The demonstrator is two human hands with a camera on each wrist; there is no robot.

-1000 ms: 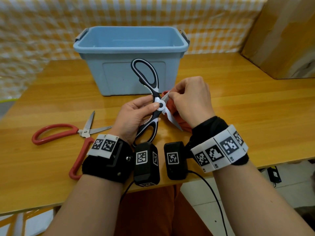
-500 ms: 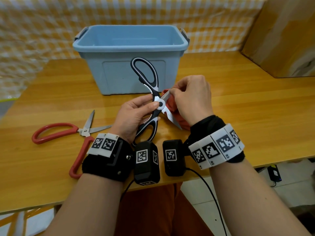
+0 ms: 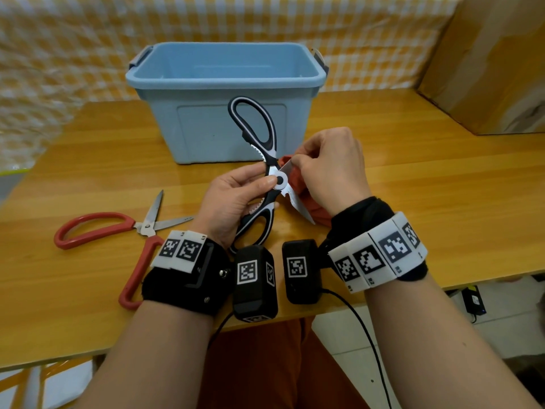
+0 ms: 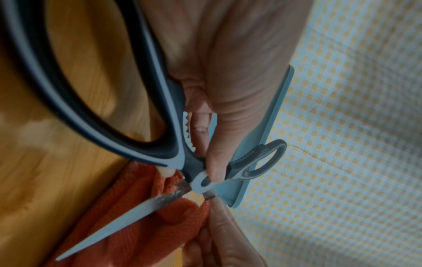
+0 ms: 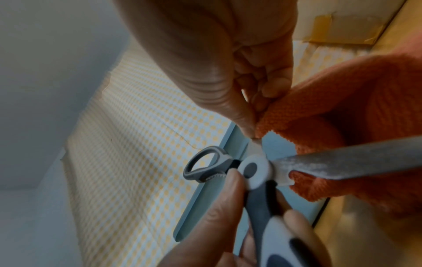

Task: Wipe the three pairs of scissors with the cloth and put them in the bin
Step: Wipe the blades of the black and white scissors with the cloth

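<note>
Scissors [image 3: 267, 172], black-handled and spread open, sit between my hands: left hand [image 3: 233, 199] grips them, thumb on the pivot, while right hand [image 3: 330, 169] pinches the orange cloth [image 3: 298, 184] against one blade. Bin [image 3: 224, 84] stands just beyond.

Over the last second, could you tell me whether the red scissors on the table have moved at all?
No. The red scissors lie open at the same spot on the table, left of the left hand, in front of the blue bin.
</note>
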